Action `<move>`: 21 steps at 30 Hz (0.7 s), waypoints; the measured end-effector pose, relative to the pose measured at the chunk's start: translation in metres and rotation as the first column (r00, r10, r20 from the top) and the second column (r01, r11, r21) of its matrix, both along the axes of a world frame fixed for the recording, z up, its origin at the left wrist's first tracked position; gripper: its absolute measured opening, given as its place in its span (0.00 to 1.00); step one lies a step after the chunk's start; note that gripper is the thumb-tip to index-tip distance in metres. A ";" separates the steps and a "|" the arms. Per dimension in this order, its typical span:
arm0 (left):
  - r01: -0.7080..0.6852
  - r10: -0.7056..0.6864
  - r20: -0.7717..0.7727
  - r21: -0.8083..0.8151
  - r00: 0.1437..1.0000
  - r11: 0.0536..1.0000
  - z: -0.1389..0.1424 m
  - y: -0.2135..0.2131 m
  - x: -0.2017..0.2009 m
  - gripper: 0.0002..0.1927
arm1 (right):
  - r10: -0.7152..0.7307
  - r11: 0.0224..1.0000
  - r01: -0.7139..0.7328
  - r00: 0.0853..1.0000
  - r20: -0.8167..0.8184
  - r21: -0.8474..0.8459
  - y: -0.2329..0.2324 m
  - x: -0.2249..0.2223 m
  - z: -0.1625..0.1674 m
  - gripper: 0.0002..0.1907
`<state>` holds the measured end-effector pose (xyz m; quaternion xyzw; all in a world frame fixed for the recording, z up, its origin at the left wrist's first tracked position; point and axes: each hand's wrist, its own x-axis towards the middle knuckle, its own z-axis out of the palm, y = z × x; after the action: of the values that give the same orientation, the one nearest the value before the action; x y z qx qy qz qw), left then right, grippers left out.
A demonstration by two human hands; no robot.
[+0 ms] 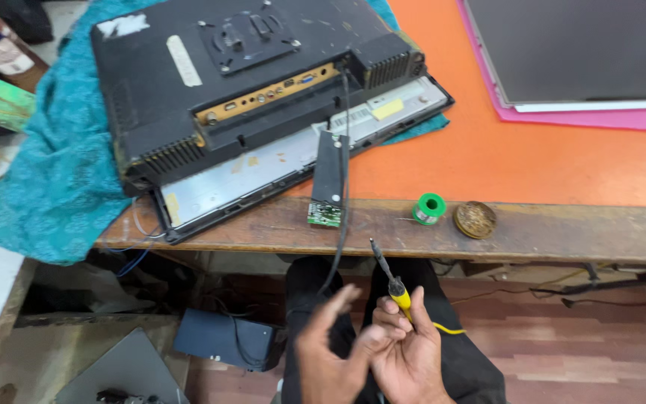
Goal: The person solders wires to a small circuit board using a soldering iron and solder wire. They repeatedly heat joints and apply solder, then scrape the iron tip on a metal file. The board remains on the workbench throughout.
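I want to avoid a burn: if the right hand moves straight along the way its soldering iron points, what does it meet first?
Probably the wooden table edge, just right of the hanging black cable; the right hand aims the soldering iron up-left. Depth is unclear.

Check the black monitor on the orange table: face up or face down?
Face down. The black monitor shows its rear mount plate and port strip; its bottom cover is off, exposing metal.

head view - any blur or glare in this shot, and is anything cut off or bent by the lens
Head view: left hand is motion-blurred, fingers smeared; right hand and its soldering iron are sharper. Even, soft light, with mild sheen on the metal panel of the monitor. Table edge bows slightly from wide-angle distortion. The flat panel at top right is cropped.
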<state>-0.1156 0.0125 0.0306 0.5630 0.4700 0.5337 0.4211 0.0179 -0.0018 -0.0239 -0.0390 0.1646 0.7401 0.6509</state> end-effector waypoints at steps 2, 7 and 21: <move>0.110 -0.107 0.063 -0.054 0.992 0.992 -0.005 -0.001 0.007 0.30 | 0.050 0.998 -0.050 0.999 -0.014 0.048 -0.002 -0.007 -0.009 0.26; 0.239 -0.226 0.078 -0.330 0.971 0.913 0.006 0.010 0.021 0.27 | -0.011 0.993 0.035 0.975 0.222 -0.108 -0.006 -0.020 -0.032 0.26; 0.286 -0.291 -0.014 -0.146 0.957 0.947 0.016 0.022 0.011 0.15 | 0.140 0.981 -0.099 0.957 0.255 -0.168 -0.031 -0.036 -0.010 0.26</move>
<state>-0.1049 0.0346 0.0471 0.6033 0.4269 0.4217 0.5253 -0.0186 -0.0328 -0.0344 -0.1977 0.1295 0.7513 0.6162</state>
